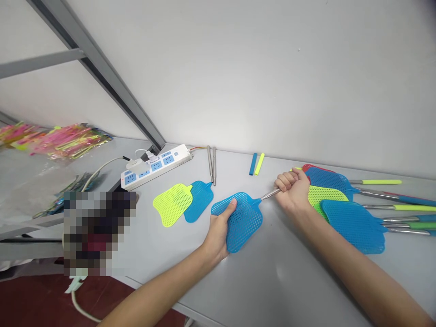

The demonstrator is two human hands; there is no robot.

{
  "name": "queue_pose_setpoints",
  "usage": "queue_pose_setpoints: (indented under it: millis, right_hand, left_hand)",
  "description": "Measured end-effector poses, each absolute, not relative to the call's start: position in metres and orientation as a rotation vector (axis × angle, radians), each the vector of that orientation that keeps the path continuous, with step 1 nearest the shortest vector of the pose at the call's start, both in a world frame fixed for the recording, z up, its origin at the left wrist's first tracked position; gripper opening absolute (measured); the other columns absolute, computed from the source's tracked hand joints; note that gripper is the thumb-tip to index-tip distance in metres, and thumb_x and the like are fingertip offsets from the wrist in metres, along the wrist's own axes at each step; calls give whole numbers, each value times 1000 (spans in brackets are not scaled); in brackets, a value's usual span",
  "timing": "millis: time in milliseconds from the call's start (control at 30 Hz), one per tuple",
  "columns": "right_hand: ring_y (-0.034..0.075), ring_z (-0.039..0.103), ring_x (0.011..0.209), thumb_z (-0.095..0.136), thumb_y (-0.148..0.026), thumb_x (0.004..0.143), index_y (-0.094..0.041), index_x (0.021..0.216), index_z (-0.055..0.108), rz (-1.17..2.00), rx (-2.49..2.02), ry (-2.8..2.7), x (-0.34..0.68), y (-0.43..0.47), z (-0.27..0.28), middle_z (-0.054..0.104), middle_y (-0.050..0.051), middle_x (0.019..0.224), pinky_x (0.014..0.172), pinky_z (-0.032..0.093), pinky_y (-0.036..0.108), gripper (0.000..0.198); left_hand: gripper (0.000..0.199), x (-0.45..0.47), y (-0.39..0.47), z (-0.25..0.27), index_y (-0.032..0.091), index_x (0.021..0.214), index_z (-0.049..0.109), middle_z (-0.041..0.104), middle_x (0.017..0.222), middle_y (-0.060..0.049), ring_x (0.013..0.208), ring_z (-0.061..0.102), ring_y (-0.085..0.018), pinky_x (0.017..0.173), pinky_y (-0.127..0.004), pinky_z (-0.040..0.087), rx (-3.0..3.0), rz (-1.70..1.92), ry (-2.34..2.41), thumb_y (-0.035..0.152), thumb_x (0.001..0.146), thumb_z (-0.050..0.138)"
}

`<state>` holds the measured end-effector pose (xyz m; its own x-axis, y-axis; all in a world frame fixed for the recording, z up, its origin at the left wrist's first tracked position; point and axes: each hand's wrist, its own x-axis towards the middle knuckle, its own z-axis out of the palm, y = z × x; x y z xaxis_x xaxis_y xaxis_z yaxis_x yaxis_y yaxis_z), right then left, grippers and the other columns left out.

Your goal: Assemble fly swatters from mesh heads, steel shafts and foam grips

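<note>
A blue fly swatter (247,222) is held between my two hands, above the grey table. My left hand (220,231) grips its perforated head, thumb on top. The fingers of my right hand (293,190) are wrapped round the metal rod, which joins the head's neck; the rod's far end is hidden. To the left lie a loose yellow swatter head (172,204) and a loose blue swatter head (200,202), partly overlapping. Behind them are two metal rods (214,165). A blue handle sleeve (253,164) and a yellow handle sleeve (259,164) lie near the wall.
Several swatters with rods and handles, a blue one (354,226) on top, are piled at the right. A white power strip (156,165) with plugs and cables sits at the back left. Bagged colourful items (68,140) lie beyond a metal frame post (112,81).
</note>
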<state>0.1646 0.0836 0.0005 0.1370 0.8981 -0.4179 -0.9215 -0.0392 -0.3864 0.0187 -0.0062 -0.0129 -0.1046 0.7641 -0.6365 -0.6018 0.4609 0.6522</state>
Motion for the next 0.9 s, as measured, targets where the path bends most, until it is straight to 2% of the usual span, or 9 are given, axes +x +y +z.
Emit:
queue_pose_setpoints:
  millis: [333,533,700,900]
  right_hand:
    - [5,11,30,42,-15,72,-19,50,17,1440,-699,-57,167,83,17,11,-9,38,27,10,18,33]
    - [6,14,30,41,-15,71,-19,50,18,1402,-700,-26,169,80,19,13,-9,38,28,14,18,31]
    - [6,17,31,40,-15,70,-19,49,18,1522,-634,35,161,75,17,17,-8,37,30,18,18,30]
    - [6,18,32,42,-16,72,-18,47,18,1659,-626,66,137,56,12,18,-8,35,32,20,19,34]
  left_hand:
    - [33,13,-2,-10,13,89,61,67,83,-9,71,64,-22,66,-36,53,143,1023,1176,33,64,68]
    - [33,3,6,-1,11,91,63,67,88,-10,75,64,-23,70,-36,53,130,956,1112,31,65,67]
    - [31,-4,11,4,12,89,63,66,89,-9,78,64,-23,76,-39,51,199,1016,1077,30,65,68]
    - [31,-4,14,3,11,88,63,67,86,-11,75,64,-23,76,-39,49,210,987,1097,33,66,66]
